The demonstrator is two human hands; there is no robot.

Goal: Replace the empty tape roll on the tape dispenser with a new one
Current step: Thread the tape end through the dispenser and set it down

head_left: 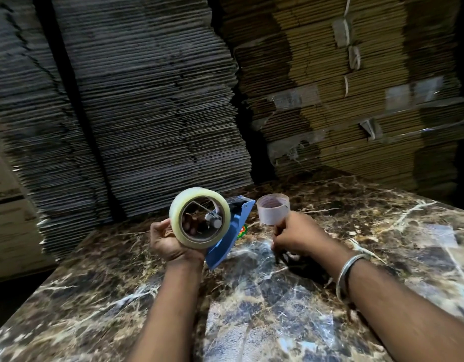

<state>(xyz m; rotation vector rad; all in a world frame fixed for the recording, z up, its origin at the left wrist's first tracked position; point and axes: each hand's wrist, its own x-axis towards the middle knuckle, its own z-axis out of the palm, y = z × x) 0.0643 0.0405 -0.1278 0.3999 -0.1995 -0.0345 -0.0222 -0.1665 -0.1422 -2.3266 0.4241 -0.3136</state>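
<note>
Currently both hands are raised over the far half of a brown marble-patterned worktop (382, 231). Left hand (170, 241) grips a full roll of clear packing tape (199, 215), fingers curled round its outer rim on the left side; one fingertip shows through the core opening. A metal hub (213, 220) of the blue tape dispenser (232, 236) also shows through the core, so the roll sits in front of or on the dispenser; which of the two cannot be told. The dispenser's blue plate slants from upper right, near the worktop's far edge, down toward the left wrist, partly hidden by roll and hand. Right hand (293, 239) holds the empty tape core (272, 209) upright, fingers and thumb pinching its lower rim, just right of the dispenser's top end and clear of the worktop surface. A metal bangle (349, 273) sits on the right forearm. A small green and red sticker (242, 229) lies on the worktop beside the dispenser. Stacks of flattened corrugated cardboard (152, 100) stand behind the far edge, grey on the left, brown and strapped on the right.
</note>
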